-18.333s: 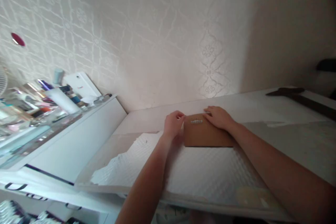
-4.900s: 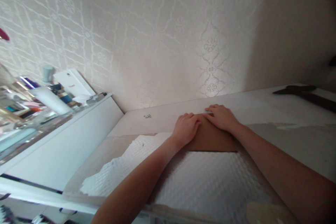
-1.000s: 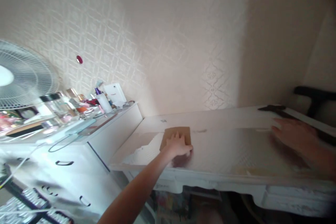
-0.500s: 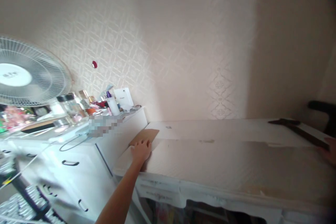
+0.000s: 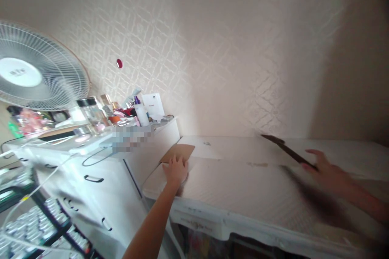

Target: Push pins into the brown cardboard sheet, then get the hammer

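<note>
A brown card [image 5: 179,152] is pressed flat on the white table [image 5: 243,186] by the left hand [image 5: 176,170]; a dark strip [image 5: 285,149] is gripped by the right hand [image 5: 326,174].

Right hand [image 5: 326,174] motion-blurred; whether its grip closes on the dark strip [image 5: 287,150] cannot be told. Right forearm cut off by the right edge. Left hand [image 5: 176,170] covers the near end of the brown card [image 5: 179,151]. A patch on the dresser [image 5: 130,139] is pixelated, contents unreadable. Fan [image 5: 36,68] cropped at the left edge. Bottles [image 5: 138,109] too small to identify. Table [image 5: 243,186] underside dark.
</note>
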Demonstrator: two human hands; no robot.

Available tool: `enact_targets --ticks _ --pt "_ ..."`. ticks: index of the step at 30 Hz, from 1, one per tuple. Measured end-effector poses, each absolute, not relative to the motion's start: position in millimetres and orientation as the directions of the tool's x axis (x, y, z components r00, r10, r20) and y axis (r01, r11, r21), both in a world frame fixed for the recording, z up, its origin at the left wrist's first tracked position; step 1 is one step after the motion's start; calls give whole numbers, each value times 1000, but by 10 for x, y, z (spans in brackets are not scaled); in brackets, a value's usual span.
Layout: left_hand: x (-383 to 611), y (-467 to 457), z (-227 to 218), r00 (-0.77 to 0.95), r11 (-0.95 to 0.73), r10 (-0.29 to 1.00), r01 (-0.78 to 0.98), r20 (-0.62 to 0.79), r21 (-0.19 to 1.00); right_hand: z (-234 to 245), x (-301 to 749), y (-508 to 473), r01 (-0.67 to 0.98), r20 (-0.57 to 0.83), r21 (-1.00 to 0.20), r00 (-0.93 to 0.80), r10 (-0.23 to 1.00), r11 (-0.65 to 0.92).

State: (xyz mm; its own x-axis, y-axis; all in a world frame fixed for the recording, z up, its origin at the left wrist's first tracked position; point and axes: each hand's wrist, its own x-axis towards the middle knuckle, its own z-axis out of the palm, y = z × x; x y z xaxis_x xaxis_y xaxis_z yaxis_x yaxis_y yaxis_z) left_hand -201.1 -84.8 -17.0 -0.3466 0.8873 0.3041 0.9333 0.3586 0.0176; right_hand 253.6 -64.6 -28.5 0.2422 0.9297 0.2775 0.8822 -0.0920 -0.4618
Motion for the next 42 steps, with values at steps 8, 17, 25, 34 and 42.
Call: enact_targets --ticks 8,17,25,34,42 --pt "-1976 -897 -168 -359 369 875 929 324 32 189 176 -707 872 247 -441 -111 963 214" --pt "-1960 -900 -210 -352 354 870 933 345 60 225 -825 -521 874 173 -441 -138 975 202" --pt "-1941 -905 -214 -357 359 877 932 322 56 97 -901 -420 889 159 -431 -92 983 153" --pt "-1935 -914 -202 -364 368 871 928 330 54 47 -991 -418 900 111 -404 -126 986 161" --pt "-1954 -919 -154 -372 384 870 923 323 31 108 -499 -468 879 186 -372 -242 952 297"
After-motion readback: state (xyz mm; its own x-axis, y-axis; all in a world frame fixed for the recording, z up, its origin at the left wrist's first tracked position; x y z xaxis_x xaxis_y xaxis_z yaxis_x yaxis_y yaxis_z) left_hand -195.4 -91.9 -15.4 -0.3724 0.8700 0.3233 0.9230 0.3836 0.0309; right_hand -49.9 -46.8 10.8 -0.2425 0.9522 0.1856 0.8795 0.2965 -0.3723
